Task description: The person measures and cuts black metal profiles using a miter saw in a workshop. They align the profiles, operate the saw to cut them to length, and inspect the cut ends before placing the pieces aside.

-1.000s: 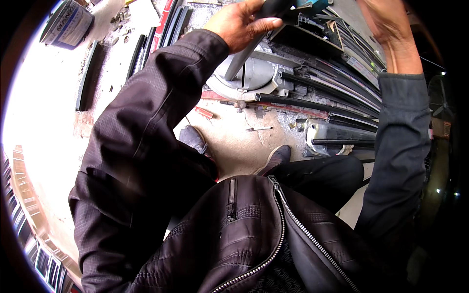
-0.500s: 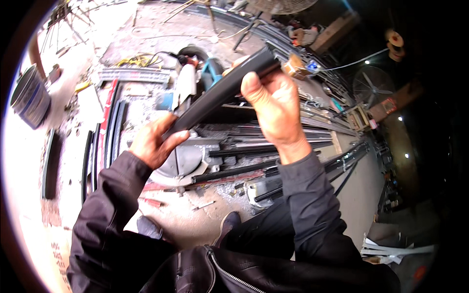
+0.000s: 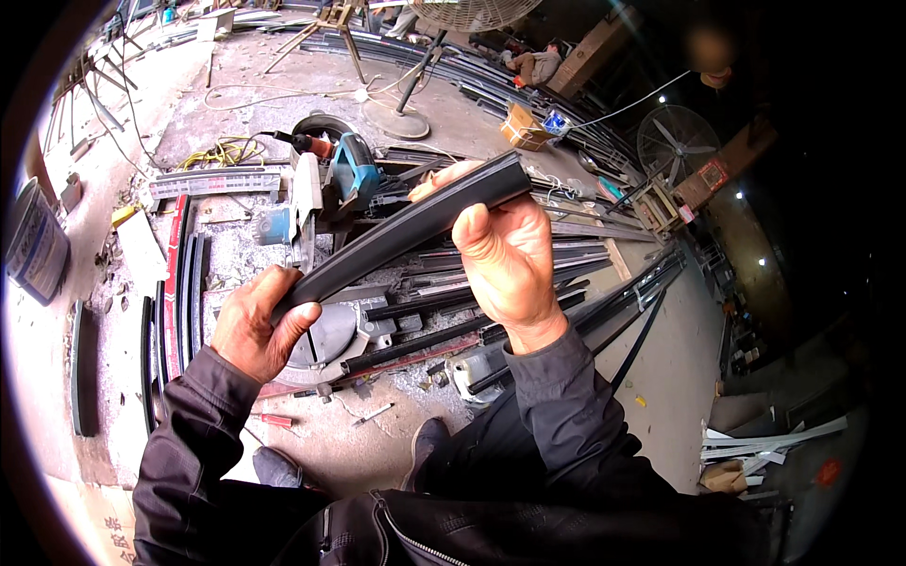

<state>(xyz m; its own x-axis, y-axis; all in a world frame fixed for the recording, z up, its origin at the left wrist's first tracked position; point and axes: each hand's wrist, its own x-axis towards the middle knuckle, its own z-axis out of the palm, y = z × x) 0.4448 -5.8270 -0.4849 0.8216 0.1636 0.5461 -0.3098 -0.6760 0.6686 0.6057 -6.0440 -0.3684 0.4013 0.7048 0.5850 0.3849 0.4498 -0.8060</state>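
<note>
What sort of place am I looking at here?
It looks like a workshop, probably one where metal or plastic profiles are cut. A blue power saw stands ahead, long dark bars lie nearby, and the left hand and right hand hold a dark profile.

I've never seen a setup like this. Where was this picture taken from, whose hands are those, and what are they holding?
There is no robot here, only a person using two bare hands. The camera sits on the person's head and looks down; its wide fisheye lens bends straight edges near the rim.

The left hand grips the lower end of a dark bar; the right hand holds it near the upper end, thumb in front.

Beyond, on the littered floor, stands what looks like a power saw with a blue body. Other long dark strips lie around it, and a bucket stands at far left.
</note>
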